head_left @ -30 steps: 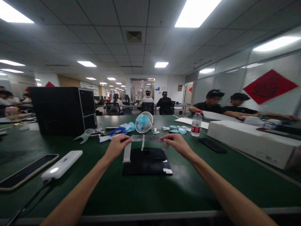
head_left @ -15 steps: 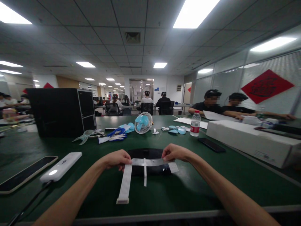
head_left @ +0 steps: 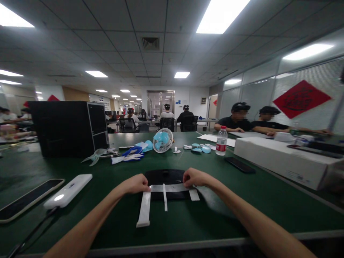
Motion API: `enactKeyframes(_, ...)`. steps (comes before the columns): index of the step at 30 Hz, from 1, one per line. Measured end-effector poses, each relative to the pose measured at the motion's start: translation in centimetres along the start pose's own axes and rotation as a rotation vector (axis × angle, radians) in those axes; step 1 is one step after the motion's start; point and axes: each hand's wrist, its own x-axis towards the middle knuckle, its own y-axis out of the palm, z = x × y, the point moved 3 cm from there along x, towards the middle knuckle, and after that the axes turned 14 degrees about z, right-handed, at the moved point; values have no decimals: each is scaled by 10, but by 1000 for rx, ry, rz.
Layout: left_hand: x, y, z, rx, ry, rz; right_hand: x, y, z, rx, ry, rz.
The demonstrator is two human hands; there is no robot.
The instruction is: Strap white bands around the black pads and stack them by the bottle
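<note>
A flat ribbon cable (head_left: 169, 188) stretches across a black curved panel (head_left: 165, 175) on the green table. Its left part (head_left: 144, 209) folds down toward me and ends in a pale connector. A shorter white tail (head_left: 194, 195) hangs by the right end, and a narrow white strip (head_left: 165, 200) crosses the middle. My left hand (head_left: 138, 184) is closed, fingertips pinching the cable at its left fold. At the right end my right hand (head_left: 193, 178) is closed on the cable too, its fingertips partly hidden behind the knuckles.
To my left lie a phone (head_left: 27, 200) and a white power bank (head_left: 68, 191) with a cord. A black computer case (head_left: 64, 129), gloves (head_left: 131, 154), a small fan (head_left: 163, 140), a bottle (head_left: 221, 141), a black phone (head_left: 240, 165) and a white box (head_left: 285, 156) stand further off. Two people sit at right.
Both hands have pressed the cable lower and closer against the black panel. The left tail's connector has shifted slightly right and away from me.
</note>
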Motion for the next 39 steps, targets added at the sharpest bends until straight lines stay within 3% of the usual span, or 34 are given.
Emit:
enactKeyframes(8, 5, 2, 9, 5, 6, -29, -3, 2, 4, -46, 22, -35)
enactKeyframes(22, 0, 1, 4, 18, -20, -46, -6, 4, 6, -65, 40, -66)
enactKeyframes(24, -4, 1, -5, 62, 38, -68, -9, 4, 9, -78, 55, -83)
enactKeyframes(28, -10, 10, -34, 208, 294, -22, -15, 5, 19, -149, 41, -90)
enactKeyframes(31, -11, 17, -44, 278, 318, 23, -21, 7, 31, -188, 19, -84)
enactKeyframes(34, -8, 20, -43, 298, 306, 19, -24, 14, 49, -243, -78, -117)
enactKeyframes(39, -2, 21, -35, 297, 334, 10, -23, 40, 81, -425, -442, -179)
